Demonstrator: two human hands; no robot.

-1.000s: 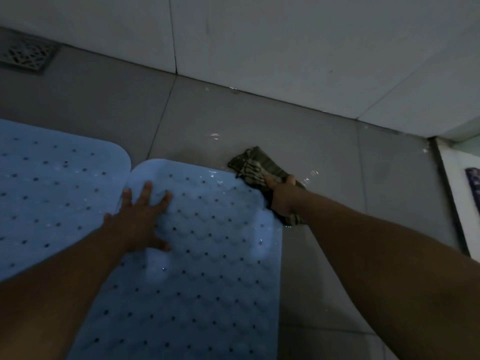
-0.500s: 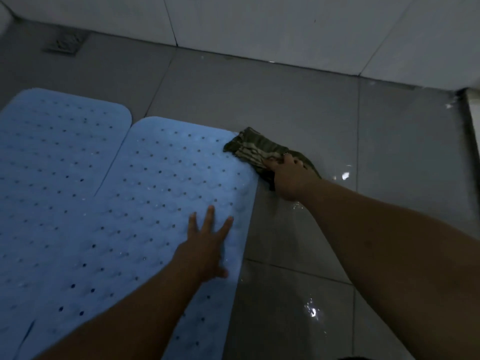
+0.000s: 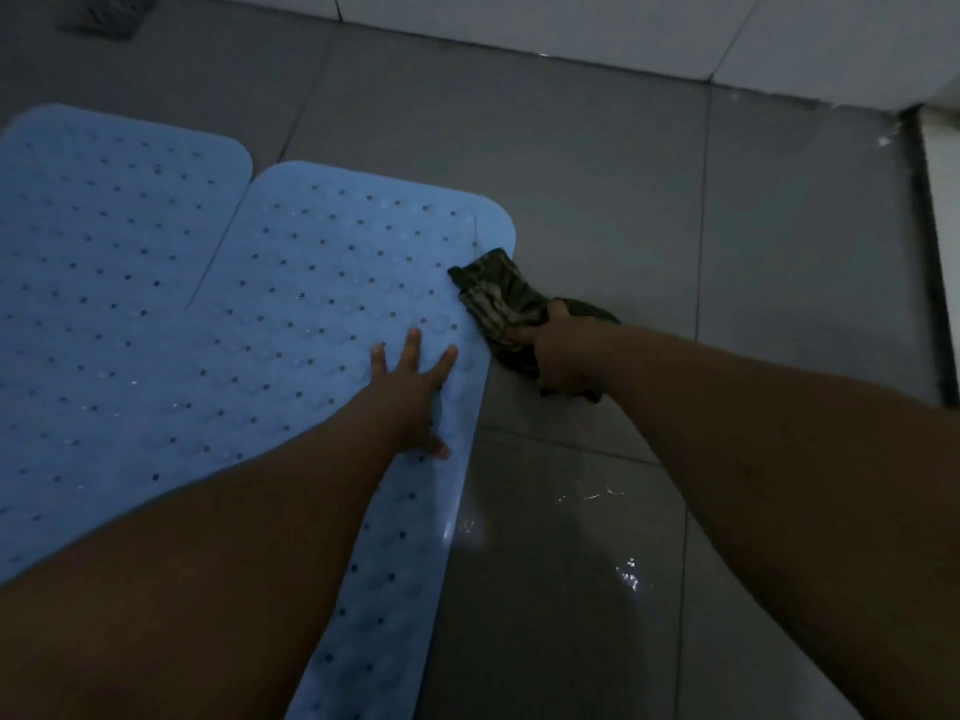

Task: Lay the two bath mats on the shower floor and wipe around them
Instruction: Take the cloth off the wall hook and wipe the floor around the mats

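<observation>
Two light blue perforated bath mats lie flat side by side on the grey tiled shower floor (image 3: 597, 210): the left mat (image 3: 104, 262) and the right mat (image 3: 332, 283). My left hand (image 3: 415, 392) rests palm down with fingers spread on the right mat near its right edge. My right hand (image 3: 563, 356) grips a dark patterned cloth (image 3: 498, 304) pressed on the floor against that mat's right edge; one corner of the cloth overlaps the mat.
A floor drain grate (image 3: 101, 20) sits at the top left. White wall tiles (image 3: 571, 23) run along the back. A raised white threshold (image 3: 943, 210) borders the floor on the right. Wet patches (image 3: 597, 511) glisten on the tiles right of the mat.
My right hand has drawn the cloth down along the right mat's right edge, towards me. My left hand has shifted right and nearer on the mat. The view has tilted.
</observation>
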